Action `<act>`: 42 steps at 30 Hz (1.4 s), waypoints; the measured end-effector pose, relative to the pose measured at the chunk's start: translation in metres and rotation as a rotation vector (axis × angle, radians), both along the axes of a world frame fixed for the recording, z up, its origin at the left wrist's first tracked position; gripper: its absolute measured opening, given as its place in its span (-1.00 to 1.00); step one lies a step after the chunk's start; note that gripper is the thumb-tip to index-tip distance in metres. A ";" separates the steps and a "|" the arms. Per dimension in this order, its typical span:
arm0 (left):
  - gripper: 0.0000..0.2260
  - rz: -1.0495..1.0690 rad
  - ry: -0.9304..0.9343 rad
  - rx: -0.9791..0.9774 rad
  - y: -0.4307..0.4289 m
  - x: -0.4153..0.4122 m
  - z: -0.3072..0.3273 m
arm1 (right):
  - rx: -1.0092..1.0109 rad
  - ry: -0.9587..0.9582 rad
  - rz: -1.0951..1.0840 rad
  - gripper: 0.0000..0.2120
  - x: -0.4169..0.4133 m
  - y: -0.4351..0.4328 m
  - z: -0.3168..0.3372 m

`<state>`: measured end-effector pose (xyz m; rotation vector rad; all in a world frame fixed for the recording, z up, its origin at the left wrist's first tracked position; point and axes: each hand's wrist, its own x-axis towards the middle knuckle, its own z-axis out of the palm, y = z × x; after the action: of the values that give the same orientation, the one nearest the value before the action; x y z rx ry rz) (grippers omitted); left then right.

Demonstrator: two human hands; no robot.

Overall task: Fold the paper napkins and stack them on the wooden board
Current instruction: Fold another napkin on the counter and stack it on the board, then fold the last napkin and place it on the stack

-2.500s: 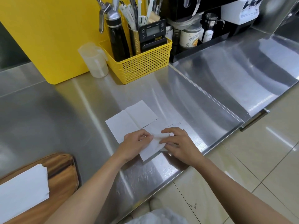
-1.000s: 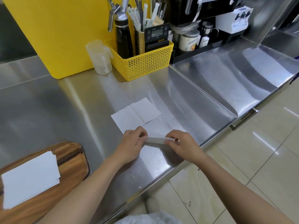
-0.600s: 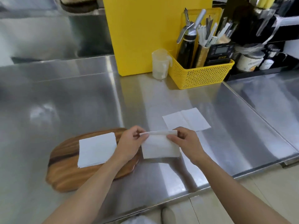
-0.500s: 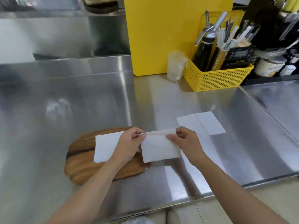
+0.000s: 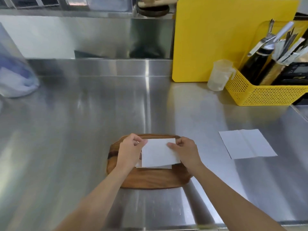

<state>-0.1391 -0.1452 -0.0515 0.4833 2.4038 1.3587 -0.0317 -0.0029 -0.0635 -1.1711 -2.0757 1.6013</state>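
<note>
Now that the folded white paper napkin (image 5: 159, 152) had moved over the oval wooden board (image 5: 150, 180), both hands — left hand (image 5: 129, 152), right hand (image 5: 186, 151) — pinched its top corners. It sat above the white stack (image 5: 164, 167) — nearly placed.

Stainless steel desk (image 5: 83, 130), brushed finish, bright glare streak running front to back. Low steel backsplash (image 5: 100, 67) behind it, white wall panel (image 5: 41, 39) above on the left. Yellow board (image 5: 216, 39) stands upright at the back right, yellow perforated basket (image 5: 266, 95) just beside it. Blurred bluish container (image 5: 15, 72) at far left.
</note>
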 end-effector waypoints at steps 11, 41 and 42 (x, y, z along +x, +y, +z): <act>-0.85 -0.033 -0.014 -0.048 -0.003 -0.016 -0.020 | 0.103 -0.104 0.017 -0.70 -0.010 -0.003 -0.008; -0.48 -0.408 0.573 -0.289 0.108 0.044 -0.012 | 0.620 -0.230 0.127 -0.40 0.079 0.092 0.006; -0.48 -0.437 0.576 -0.295 0.118 0.051 -0.014 | 0.642 -0.255 0.134 -0.38 0.088 0.102 0.003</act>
<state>-0.0881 -0.0272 -0.0653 1.3659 2.6321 0.7229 0.0568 0.0995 -0.0605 -1.0448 -2.5878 0.7327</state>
